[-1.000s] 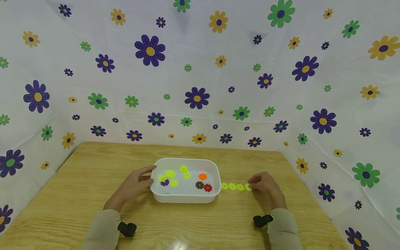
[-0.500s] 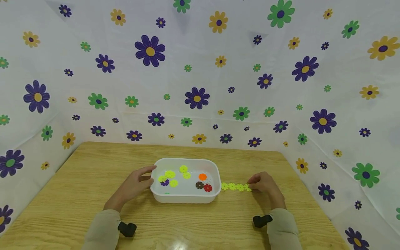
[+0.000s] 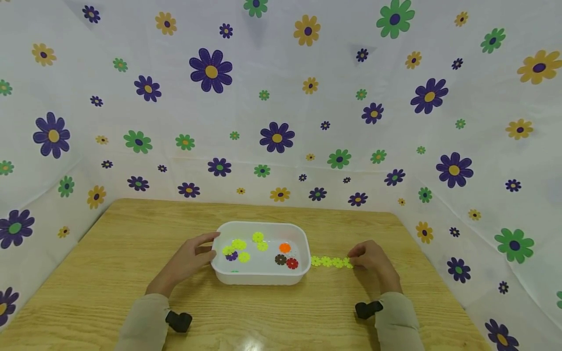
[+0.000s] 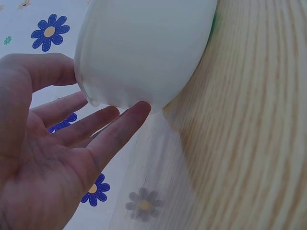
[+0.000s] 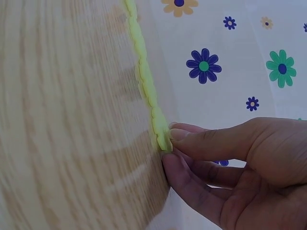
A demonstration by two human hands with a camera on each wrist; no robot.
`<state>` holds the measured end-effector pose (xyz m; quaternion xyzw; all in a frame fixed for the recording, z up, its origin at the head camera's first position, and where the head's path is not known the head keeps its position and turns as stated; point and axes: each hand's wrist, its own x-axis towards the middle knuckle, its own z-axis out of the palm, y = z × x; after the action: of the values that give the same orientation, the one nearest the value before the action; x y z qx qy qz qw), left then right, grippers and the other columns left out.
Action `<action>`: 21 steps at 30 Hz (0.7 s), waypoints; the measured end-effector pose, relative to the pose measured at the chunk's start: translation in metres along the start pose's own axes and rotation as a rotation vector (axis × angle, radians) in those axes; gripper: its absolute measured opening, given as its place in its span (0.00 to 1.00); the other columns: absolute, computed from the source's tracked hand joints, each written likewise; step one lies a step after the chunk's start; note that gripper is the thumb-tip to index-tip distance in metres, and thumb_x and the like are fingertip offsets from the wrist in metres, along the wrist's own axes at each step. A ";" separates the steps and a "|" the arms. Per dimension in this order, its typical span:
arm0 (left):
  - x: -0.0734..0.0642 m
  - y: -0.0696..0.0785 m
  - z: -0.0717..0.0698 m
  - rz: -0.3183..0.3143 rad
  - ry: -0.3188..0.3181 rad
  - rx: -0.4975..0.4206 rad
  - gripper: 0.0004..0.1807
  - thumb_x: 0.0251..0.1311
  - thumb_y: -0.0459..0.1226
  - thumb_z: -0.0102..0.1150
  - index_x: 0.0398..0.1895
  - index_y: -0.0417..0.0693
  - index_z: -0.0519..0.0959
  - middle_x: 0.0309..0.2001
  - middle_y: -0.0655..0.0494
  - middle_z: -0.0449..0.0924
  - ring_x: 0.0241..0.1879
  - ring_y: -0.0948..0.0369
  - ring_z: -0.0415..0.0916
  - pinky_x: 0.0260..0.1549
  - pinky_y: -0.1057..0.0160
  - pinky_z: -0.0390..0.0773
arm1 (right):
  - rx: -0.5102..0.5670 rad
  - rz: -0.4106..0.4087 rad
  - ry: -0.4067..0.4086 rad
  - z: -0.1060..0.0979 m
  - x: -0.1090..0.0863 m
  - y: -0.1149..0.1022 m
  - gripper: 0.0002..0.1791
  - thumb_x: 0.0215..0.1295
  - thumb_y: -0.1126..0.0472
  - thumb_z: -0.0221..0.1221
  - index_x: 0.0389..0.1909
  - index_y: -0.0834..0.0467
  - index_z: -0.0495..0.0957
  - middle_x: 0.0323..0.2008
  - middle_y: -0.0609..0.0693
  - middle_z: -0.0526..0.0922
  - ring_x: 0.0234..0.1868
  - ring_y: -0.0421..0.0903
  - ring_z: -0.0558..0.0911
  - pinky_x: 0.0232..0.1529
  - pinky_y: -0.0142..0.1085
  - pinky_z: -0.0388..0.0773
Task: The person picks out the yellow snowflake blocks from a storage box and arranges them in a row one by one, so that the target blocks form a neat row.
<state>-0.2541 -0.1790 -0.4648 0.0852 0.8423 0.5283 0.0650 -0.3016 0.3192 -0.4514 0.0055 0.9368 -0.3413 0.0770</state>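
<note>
On the right, a row of several yellow flower-shaped plastic discs (image 3: pixel 326 262) runs from the tray's right wall. My right hand (image 3: pixel 372 259) pinches the disc at the row's right end. In the right wrist view the thumb and fingertips (image 5: pixel 178 133) hold this end disc (image 5: pixel 162 136) edge-on, low over the table. At the other side, my left hand (image 3: pixel 190 258) touches the left end of a white plastic tray (image 3: pixel 261 279). Its fingers are spread and fairly straight, their tips (image 4: pixel 142 107) against the tray's outer wall (image 4: pixel 144 52).
Inside the tray lie loose yellow discs (image 3: pixel 244 257), plus an orange one (image 3: pixel 285 248), a brown one (image 3: pixel 280 260), a red one (image 3: pixel 291 263) and a purple one (image 3: pixel 231 256). Everything stands on a wood-grain table (image 3: pixel 263 317), backed by flower-printed white cloth (image 3: pixel 246 107).
</note>
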 end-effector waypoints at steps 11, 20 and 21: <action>0.001 0.000 0.001 0.001 0.001 -0.012 0.31 0.73 0.38 0.54 0.78 0.48 0.64 0.80 0.40 0.58 0.72 0.36 0.69 0.65 0.44 0.80 | -0.003 -0.032 -0.018 -0.003 -0.002 -0.002 0.09 0.64 0.71 0.64 0.43 0.71 0.85 0.39 0.62 0.88 0.34 0.46 0.86 0.38 0.40 0.89; 0.000 0.000 0.001 0.018 0.003 -0.012 0.31 0.74 0.37 0.54 0.78 0.46 0.64 0.80 0.39 0.59 0.72 0.35 0.68 0.65 0.45 0.80 | 0.025 0.036 -0.022 -0.006 -0.003 -0.007 0.10 0.70 0.66 0.62 0.45 0.69 0.85 0.39 0.60 0.87 0.32 0.44 0.84 0.36 0.37 0.89; -0.001 0.000 0.001 0.017 0.002 -0.014 0.31 0.74 0.37 0.54 0.78 0.46 0.64 0.80 0.39 0.59 0.72 0.35 0.68 0.65 0.45 0.80 | 0.032 0.032 -0.022 -0.007 -0.004 -0.008 0.11 0.71 0.65 0.62 0.45 0.70 0.85 0.40 0.61 0.87 0.32 0.45 0.84 0.36 0.38 0.89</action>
<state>-0.2532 -0.1785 -0.4648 0.0914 0.8380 0.5346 0.0602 -0.2990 0.3179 -0.4406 0.0181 0.9301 -0.3549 0.0927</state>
